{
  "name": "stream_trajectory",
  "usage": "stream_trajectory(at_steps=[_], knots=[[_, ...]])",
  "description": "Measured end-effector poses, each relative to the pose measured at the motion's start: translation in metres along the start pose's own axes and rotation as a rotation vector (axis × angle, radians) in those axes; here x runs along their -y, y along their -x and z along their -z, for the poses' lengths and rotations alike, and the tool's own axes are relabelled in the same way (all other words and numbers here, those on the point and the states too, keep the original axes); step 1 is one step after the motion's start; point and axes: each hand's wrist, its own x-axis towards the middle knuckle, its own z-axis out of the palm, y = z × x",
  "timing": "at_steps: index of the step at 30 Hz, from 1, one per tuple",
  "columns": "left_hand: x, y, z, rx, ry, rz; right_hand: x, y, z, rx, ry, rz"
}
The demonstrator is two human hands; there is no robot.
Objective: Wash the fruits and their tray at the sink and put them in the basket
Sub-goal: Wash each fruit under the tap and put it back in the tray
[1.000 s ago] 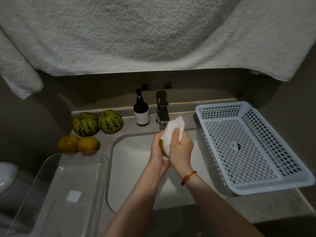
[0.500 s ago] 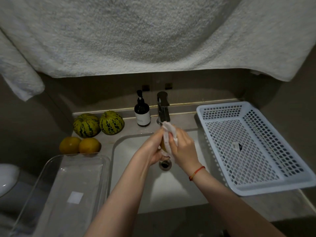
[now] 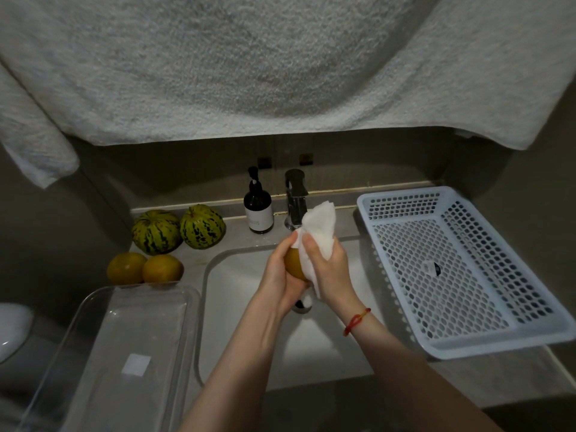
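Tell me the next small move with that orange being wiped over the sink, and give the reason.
Probably carry the orange right and set it in the white basket. The left hand cups it over the sink while the right hand presses a white cloth on it, and the basket holds no fruit.

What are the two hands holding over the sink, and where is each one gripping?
The left hand cups an orange fruit around its left side. The right hand grips a white cloth at its middle, pressed against the fruit.
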Motion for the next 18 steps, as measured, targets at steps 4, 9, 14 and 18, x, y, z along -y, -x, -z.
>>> stream_trajectory(at_steps=[4,9,14,18], knots=[[0.005,0.0,-0.001,-0.007,-0.089,-0.056,-0.003,-0.003,0.001,-0.17,0.247,0.121],[0.013,-0.006,0.002,-0.073,-0.208,-0.143,-0.003,-0.014,-0.006,-0.522,0.117,-0.132],[0.004,-0.006,0.004,-0.036,0.009,0.06,-0.001,-0.01,-0.001,-0.377,-0.181,-0.244],[-0.003,-0.002,0.001,-0.011,0.075,0.146,-0.007,0.003,-0.004,-0.081,-0.029,-0.026]])
